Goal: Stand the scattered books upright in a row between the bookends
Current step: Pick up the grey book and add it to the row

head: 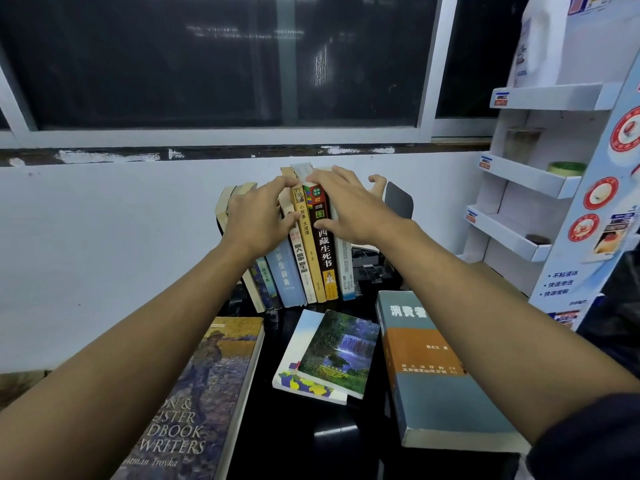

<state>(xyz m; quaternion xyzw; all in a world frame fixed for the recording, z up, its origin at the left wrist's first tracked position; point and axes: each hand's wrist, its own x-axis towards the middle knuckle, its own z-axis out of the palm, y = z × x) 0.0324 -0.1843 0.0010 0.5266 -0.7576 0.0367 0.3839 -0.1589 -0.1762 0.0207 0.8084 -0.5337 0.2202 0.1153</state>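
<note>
Presently, the task stands partly done. An upright row (304, 251) of books is in place at the back of the black worktop (311, 438), spines toward me, leaning somewhat to the left. My left hand (258, 216) has its fingers curled over the top edges of the books at the row's left side, gripping them. My right hand (349, 206) lies spread and flat across the tops and spines at the right end, thumb on a dark red spine, holding nothing. The dark right bookend (398, 204) stands just beyond that hand, apart from the last white-spined book. What props the left end I cannot make out.

Outstanding: four books lie flat nearer to me. They are the writers' handbook (207, 393) at left, a waterfall-cover book (341, 351) resting on a white paperback (294, 358) in the middle, and a thick grey-and-orange volume (433, 375) at right. In my judgement the row needs squaring upright, then these four stood in the gap and the bookend closed up.
</note>
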